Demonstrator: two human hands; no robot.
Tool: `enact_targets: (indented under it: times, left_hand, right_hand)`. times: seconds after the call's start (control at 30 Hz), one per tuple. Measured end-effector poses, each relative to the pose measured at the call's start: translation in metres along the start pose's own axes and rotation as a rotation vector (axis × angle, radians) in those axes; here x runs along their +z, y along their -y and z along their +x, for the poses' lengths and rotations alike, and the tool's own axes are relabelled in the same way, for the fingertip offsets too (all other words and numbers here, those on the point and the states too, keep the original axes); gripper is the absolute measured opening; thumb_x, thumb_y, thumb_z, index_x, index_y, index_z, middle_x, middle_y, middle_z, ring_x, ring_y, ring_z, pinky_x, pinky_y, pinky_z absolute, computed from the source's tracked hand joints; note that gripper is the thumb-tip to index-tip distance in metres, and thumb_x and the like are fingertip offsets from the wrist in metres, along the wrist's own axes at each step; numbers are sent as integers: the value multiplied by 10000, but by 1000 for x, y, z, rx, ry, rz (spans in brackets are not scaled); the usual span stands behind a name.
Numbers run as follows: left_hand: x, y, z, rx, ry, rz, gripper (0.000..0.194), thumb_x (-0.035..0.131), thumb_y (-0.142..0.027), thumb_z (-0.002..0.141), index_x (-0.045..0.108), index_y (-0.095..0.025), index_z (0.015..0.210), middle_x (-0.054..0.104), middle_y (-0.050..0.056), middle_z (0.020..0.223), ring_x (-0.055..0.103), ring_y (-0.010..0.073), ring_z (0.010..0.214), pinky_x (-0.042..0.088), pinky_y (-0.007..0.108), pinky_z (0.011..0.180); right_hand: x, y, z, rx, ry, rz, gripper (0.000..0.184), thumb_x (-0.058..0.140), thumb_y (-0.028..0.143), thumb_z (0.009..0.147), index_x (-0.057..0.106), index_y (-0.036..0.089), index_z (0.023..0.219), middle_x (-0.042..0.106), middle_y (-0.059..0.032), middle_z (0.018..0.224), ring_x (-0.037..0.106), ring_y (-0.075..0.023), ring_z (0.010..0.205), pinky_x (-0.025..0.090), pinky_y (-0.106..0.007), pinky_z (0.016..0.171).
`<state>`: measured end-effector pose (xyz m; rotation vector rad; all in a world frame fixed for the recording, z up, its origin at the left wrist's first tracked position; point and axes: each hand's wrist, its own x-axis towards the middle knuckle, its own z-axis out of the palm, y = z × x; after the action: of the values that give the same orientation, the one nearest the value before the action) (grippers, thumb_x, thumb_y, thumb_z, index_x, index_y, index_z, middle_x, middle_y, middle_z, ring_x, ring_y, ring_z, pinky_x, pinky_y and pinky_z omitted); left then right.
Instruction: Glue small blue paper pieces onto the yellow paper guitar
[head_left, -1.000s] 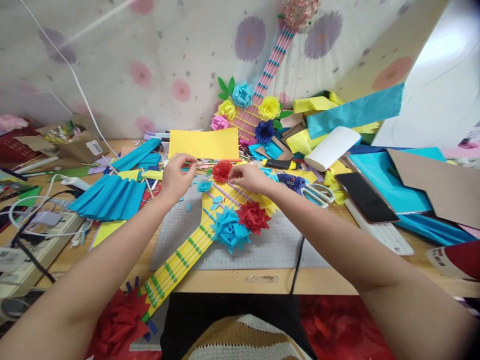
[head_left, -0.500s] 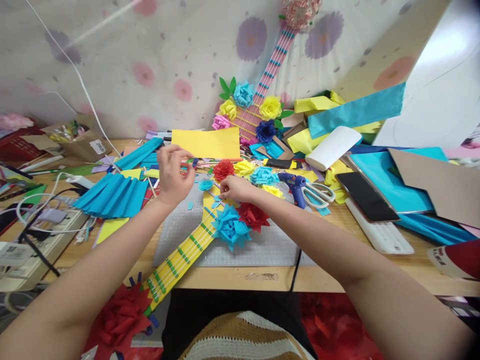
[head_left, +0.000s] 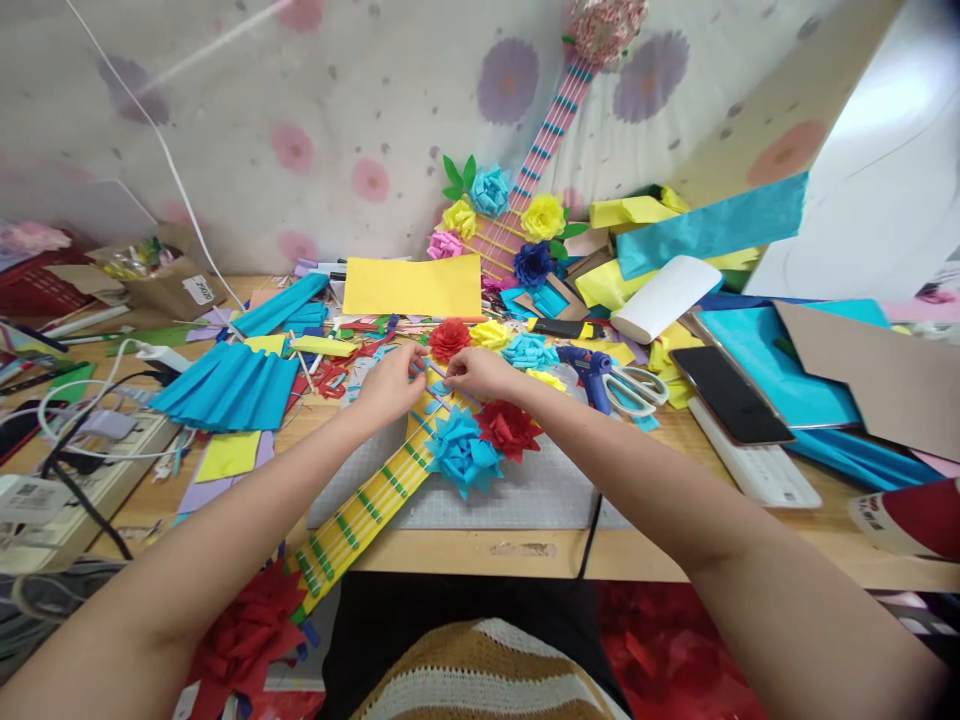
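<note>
1. Left hand (head_left: pixel 392 382) and right hand (head_left: pixel 481 372) work over the yellow paper guitar (head_left: pixel 381 494) on the counter (head_left: pixel 450 552).
2. Fingers curl close; whether they pinch anything, one cannot tell.
3. Seemingly detail work; next calls for a light touch.

**A Papercraft Work Corner**

The place is a craft workspace; whether home or studio cannot be told. A light-brown wooden table (head_left: pixel 442 555) holds a grey gridded cutting mat (head_left: pixel 544 505), a dark-blue plastic glue gun (head_left: pixel 592 370), white-handled scissors (head_left: pixel 627 402) and pleated bright-blue paper (head_left: pixel 229 390). A yellow paper-flowered guitar model (head_left: pixel 373 503) lies across the mat, and a pink paper-flowered guitar model (head_left: pixel 544 145) stands before a pale, flower-printed wall covering (head_left: pixel 337 110).
</note>
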<state>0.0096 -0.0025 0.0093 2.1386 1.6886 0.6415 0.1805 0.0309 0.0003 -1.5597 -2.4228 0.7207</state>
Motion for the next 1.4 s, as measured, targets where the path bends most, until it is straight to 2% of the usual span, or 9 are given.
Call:
enact_targets:
  times: [0.3, 0.47, 0.57, 0.63, 0.77, 0.87, 1.0, 1.1, 1.4]
  left_hand:
    - [3, -5, 6, 11, 34, -97, 269, 586, -175, 713, 592, -182, 981, 681, 47, 981, 627, 173, 795, 483, 296, 721]
    - [6, -8, 14, -33, 66, -253, 187, 616, -198, 699, 600, -173, 884, 684, 39, 863, 633, 172, 777, 478, 281, 701]
    - [3, -11, 13, -13, 40, -222, 201, 600, -168, 709, 589, -183, 910, 675, 18, 810, 631, 173, 781, 461, 275, 685]
    - [1, -14, 10, 19, 35, -170, 220, 597, -152, 708, 584, -192, 925, 672, 7, 804, 625, 170, 768, 450, 277, 675]
    - [-2, -18, 6, 27, 23, -183, 231, 607, -137, 685, 577, -189, 908, 661, 7, 810, 615, 156, 734, 461, 278, 683]
    - [-2, -21, 6, -170, 26, -424, 244, 605, -142, 673, 556, -175, 910, 666, 27, 841, 628, 145, 706, 488, 260, 632]
    - [-5, -27, 9, -492, 244, -803, 164, 605, -284, 753, 581, -146, 839, 679, 64, 800, 640, 134, 618, 507, 234, 530]
    - [-7, -29, 10, -525, 322, -917, 211, 666, -338, 752, 626, -133, 782, 681, 62, 747, 634, 116, 582, 528, 228, 541]
    - [-9, -33, 10, -566, 238, -905, 153, 762, -155, 638, 621, -133, 693, 660, 15, 650, 657, 134, 610, 514, 219, 517]
  right_hand:
    - [-10, -2, -3, 7, -78, 189, 111, 639, 256, 791, 634, 154, 747, 675, -21, 793, 566, -114, 701, 362, -220, 608]
    - [-15, -7, -6, -88, -79, 363, 114, 637, 256, 771, 609, 149, 743, 642, -9, 753, 548, -109, 684, 394, -222, 626]
    - [-14, -12, -7, -153, -73, 432, 163, 680, 215, 707, 613, 146, 839, 653, -14, 827, 558, -113, 725, 413, -225, 651]
    - [-12, -13, -7, -168, -66, 441, 197, 687, 198, 690, 616, 150, 867, 657, -14, 848, 562, -114, 738, 416, -229, 663]
    - [-6, -11, -10, -145, -146, 336, 58, 652, 201, 738, 611, 162, 754, 648, -4, 770, 544, -116, 700, 390, -238, 646]
    - [-4, -9, -15, -208, -293, 180, 48, 633, 194, 769, 604, 170, 740, 646, -20, 791, 548, -138, 742, 382, -256, 670]
    - [-5, -9, -22, -356, -426, -24, 50, 577, 204, 825, 605, 183, 790, 645, -59, 879, 559, -178, 861, 380, -273, 707]
    - [-7, -11, -26, -390, -424, -102, 61, 556, 209, 844, 606, 189, 815, 641, -69, 897, 556, -191, 901, 377, -273, 708]
    - [-12, -8, -31, -374, -353, -171, 100, 518, 242, 867, 603, 195, 842, 638, -78, 933, 545, -199, 934, 372, -283, 719]
